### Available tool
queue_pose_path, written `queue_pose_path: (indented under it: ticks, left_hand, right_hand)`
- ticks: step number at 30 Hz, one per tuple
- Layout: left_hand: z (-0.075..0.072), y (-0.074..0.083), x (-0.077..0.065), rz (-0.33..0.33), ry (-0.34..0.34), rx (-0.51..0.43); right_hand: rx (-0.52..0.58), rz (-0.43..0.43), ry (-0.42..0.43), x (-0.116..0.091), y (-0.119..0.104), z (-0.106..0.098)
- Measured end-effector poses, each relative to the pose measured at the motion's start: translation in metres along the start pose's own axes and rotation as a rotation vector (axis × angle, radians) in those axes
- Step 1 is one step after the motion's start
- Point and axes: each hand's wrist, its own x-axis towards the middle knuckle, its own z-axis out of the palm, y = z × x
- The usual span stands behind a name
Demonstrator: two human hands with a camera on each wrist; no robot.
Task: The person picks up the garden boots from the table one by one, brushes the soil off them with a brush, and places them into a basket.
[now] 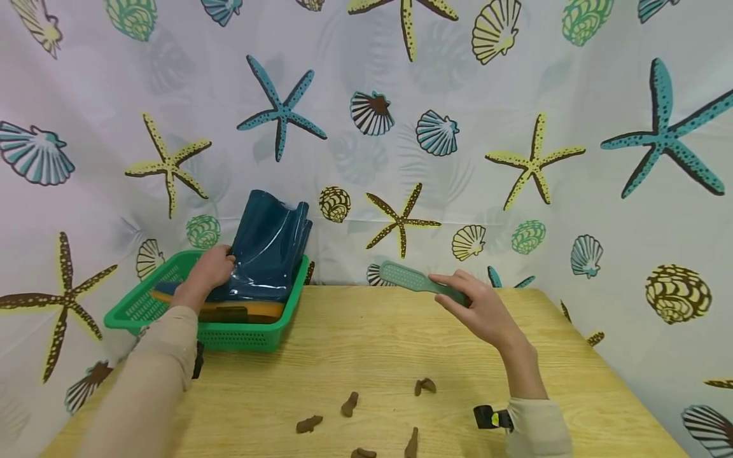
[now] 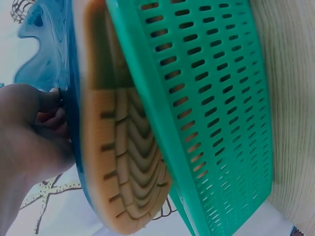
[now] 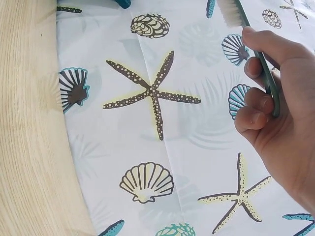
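My left hand (image 1: 210, 272) grips a shiny dark-blue rubber rain boot (image 1: 265, 254) at the left. Curled fingers pinch its blue upper in the left wrist view, where the tan treaded sole (image 2: 135, 162) faces the camera. The boots lie in or over a green perforated plastic basket (image 1: 243, 337); a second shaft shows behind the first. Raised above the table's right side, my right hand (image 1: 483, 312) holds a green scrub brush (image 1: 408, 278) by its handle. Pale bristles (image 3: 230, 14) show in the right wrist view.
Several small brown clumps (image 1: 349, 404) lie on the light wood table (image 1: 458, 343) near its front. A white curtain (image 1: 332, 63) printed with shells and starfish hangs behind and at both sides. The basket stands on the table's back left.
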Motion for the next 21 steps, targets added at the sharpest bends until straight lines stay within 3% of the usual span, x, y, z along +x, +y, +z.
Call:
queue_pose_path:
  ticks: [6,15,21]
  left_hand:
    - [0.011,-0.001,0.004,-0.059,-0.016,0.068]
    - [0.021,0.008,-0.001,-0.001,0.034,0.229]
    - [0.024,0.010,-0.007,0.027,0.082,0.250]
  right_hand:
    - [-0.002,0.011,-0.008,-0.001,-0.001,-0.001]
    - [-0.005,0.018,-0.007,-0.001,0.000,-0.001]
    - [-0.011,0.025,-0.008,-0.002,-0.001,-0.001]
